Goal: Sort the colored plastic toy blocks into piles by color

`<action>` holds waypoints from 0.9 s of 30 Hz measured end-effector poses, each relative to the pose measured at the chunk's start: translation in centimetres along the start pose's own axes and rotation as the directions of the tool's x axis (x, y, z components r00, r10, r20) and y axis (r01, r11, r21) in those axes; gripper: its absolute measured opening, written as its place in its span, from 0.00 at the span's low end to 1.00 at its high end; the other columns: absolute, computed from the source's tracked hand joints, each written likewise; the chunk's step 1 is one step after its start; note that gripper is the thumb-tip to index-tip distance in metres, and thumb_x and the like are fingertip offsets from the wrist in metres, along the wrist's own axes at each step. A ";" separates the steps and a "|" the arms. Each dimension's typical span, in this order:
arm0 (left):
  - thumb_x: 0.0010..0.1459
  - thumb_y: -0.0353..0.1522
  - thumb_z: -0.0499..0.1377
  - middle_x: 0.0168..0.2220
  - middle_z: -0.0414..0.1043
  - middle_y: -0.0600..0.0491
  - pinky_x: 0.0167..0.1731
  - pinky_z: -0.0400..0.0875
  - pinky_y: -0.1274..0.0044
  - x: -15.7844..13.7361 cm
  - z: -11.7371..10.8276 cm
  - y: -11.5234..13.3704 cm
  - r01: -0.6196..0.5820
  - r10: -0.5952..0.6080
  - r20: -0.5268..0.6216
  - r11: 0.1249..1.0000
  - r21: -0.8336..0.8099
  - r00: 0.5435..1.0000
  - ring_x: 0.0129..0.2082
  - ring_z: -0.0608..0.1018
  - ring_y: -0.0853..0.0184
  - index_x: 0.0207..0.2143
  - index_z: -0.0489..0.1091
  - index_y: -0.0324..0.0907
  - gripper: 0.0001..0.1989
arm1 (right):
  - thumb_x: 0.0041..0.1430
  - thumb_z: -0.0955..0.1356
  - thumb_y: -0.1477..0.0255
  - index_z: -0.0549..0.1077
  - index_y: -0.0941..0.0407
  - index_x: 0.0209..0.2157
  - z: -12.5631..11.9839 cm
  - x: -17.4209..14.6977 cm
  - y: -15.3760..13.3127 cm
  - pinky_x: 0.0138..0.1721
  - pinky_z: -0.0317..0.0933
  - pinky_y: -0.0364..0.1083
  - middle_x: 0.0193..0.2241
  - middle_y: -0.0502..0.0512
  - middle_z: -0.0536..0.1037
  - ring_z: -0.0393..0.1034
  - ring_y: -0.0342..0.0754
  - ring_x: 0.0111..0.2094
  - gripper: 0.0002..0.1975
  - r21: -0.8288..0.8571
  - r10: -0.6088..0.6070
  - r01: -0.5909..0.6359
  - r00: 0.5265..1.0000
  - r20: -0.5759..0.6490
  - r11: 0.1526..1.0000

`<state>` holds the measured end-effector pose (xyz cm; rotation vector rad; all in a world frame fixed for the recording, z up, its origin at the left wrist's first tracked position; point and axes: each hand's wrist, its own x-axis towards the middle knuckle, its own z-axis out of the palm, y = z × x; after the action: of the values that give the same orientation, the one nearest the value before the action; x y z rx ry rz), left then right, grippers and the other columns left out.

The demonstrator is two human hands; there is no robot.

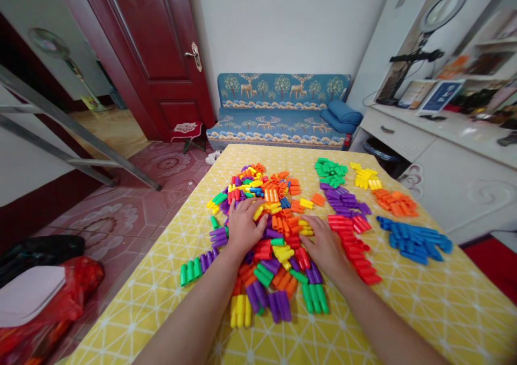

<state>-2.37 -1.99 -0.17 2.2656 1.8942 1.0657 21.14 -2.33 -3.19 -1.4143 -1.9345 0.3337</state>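
A mixed heap of plastic toy building pieces (283,222), each like a row of joined bullet-shaped tubes, lies in the middle of the table in several colours. My left hand (245,227) rests palm down on the heap's left side, fingers apart, with a yellow piece (258,212) by its thumb and index finger. At the heap's right edge, my right hand (326,245) has its thumb and index finger apart beside another yellow piece (306,227). Whether it touches that piece is hard to tell. The undersides of both hands are hidden.
Single-colour piles lie on the right: green (331,171), yellow (365,176), purple (343,199), orange (396,202), red (355,252) and blue (418,238). A patterned yellow cloth (444,311) covers the table. Beyond stands a blue sofa (270,118); a white cabinet (464,171) flanks the right.
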 end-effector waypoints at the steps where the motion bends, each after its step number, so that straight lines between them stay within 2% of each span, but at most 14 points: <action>1: 0.60 0.38 0.57 0.53 0.73 0.51 0.61 0.53 0.57 0.0 0.0 0.0 -0.004 0.004 -0.005 1.000 -0.001 1.000 0.54 0.72 0.57 0.51 0.71 0.49 0.17 | 0.50 0.68 0.74 0.72 0.53 0.50 0.1 -0.1 0.0 0.53 0.63 0.58 0.48 0.58 0.76 0.69 0.56 0.51 0.23 0.001 0.020 -0.020 0.999 -0.027 1.000; 7: 0.60 0.38 0.58 0.52 0.73 0.52 0.59 0.56 0.60 0.0 0.2 -0.2 -0.026 0.026 -0.021 1.000 -0.009 0.999 0.53 0.72 0.58 0.50 0.72 0.48 0.16 | 0.51 0.70 0.68 0.71 0.55 0.44 0.4 -0.2 0.4 0.47 0.65 0.53 0.42 0.57 0.77 0.71 0.54 0.45 0.17 0.008 0.041 -0.040 0.993 -0.111 0.999; 9: 0.60 0.38 0.58 0.52 0.74 0.52 0.59 0.56 0.60 0.0 0.2 -0.3 -0.032 0.032 -0.025 0.999 -0.009 0.999 0.53 0.72 0.58 0.50 0.71 0.49 0.16 | 0.52 0.70 0.66 0.69 0.54 0.42 0.4 -0.2 0.3 0.42 0.66 0.51 0.38 0.55 0.76 0.72 0.52 0.39 0.15 0.012 0.091 -0.090 0.988 -0.128 0.996; 12: 0.60 0.38 0.58 0.52 0.73 0.53 0.59 0.56 0.60 0.0 0.3 -0.4 -0.036 0.036 -0.029 0.999 -0.004 0.999 0.53 0.72 0.58 0.50 0.71 0.50 0.16 | 0.54 0.67 0.69 0.67 0.54 0.37 0.3 -0.2 0.2 0.36 0.66 0.48 0.33 0.53 0.75 0.71 0.49 0.33 0.08 0.022 0.112 -0.110 0.981 -0.156 0.994; 14: 0.60 0.38 0.58 0.52 0.74 0.53 0.60 0.55 0.59 0.0 0.3 -0.4 -0.038 0.038 -0.031 0.999 0.004 0.999 0.53 0.73 0.58 0.50 0.72 0.50 0.16 | 0.53 0.65 0.76 0.67 0.54 0.35 0.0 -0.2 0.1 0.40 0.66 0.49 0.37 0.54 0.74 0.71 0.50 0.38 0.06 -0.012 0.017 -0.019 0.984 -0.178 1.000; 16: 0.60 0.37 0.58 0.52 0.74 0.53 0.60 0.54 0.58 0.0 0.3 -0.4 -0.040 0.040 -0.029 0.999 0.012 0.999 0.53 0.73 0.57 0.49 0.72 0.50 0.15 | 0.48 0.63 0.82 0.67 0.54 0.33 -0.4 -0.2 0.0 0.46 0.64 0.49 0.42 0.56 0.73 0.69 0.51 0.46 0.11 -0.075 -0.087 0.076 0.983 -0.164 0.994; 19: 0.60 0.38 0.57 0.52 0.74 0.52 0.60 0.56 0.58 0.1 0.2 -0.3 -0.048 0.048 -0.024 0.999 0.008 0.999 0.53 0.73 0.57 0.49 0.72 0.49 0.15 | 0.42 0.62 0.84 0.68 0.54 0.29 -0.8 -0.4 -0.4 0.49 0.63 0.50 0.45 0.56 0.73 0.67 0.52 0.49 0.13 -0.147 -0.119 0.104 0.988 -0.101 0.984; 21: 0.60 0.37 0.57 0.52 0.74 0.52 0.59 0.57 0.60 0.1 0.2 -0.4 -0.052 0.052 -0.024 0.999 0.003 0.998 0.53 0.73 0.58 0.50 0.72 0.49 0.15 | 0.42 0.63 0.83 0.70 0.54 0.32 -0.9 -0.4 -0.8 0.52 0.63 0.51 0.45 0.57 0.73 0.67 0.53 0.50 0.14 -0.174 -0.090 0.073 0.991 -0.094 0.982; 24: 0.60 0.37 0.57 0.52 0.74 0.52 0.58 0.58 0.60 0.1 0.3 -0.5 -0.053 0.053 -0.028 0.999 0.007 0.998 0.53 0.73 0.58 0.50 0.72 0.49 0.15 | 0.49 0.65 0.78 0.71 0.56 0.46 -1.1 -0.4 -1.1 0.55 0.60 0.53 0.49 0.58 0.73 0.65 0.54 0.53 0.20 -0.221 -0.042 0.024 0.996 -0.079 0.975; 27: 0.60 0.38 0.57 0.52 0.74 0.52 0.57 0.59 0.59 0.1 0.4 -0.6 -0.052 0.052 -0.030 0.999 0.011 0.998 0.53 0.73 0.57 0.49 0.72 0.49 0.15 | 0.55 0.64 0.76 0.70 0.54 0.52 -1.4 -0.3 -0.9 0.54 0.61 0.51 0.51 0.57 0.74 0.66 0.53 0.53 0.22 -0.249 -0.010 0.017 1.000 0.029 0.968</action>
<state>-2.73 -1.58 -0.70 2.3302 1.8655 1.1054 21.49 -3.18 -1.76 -1.5609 -2.0646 0.1053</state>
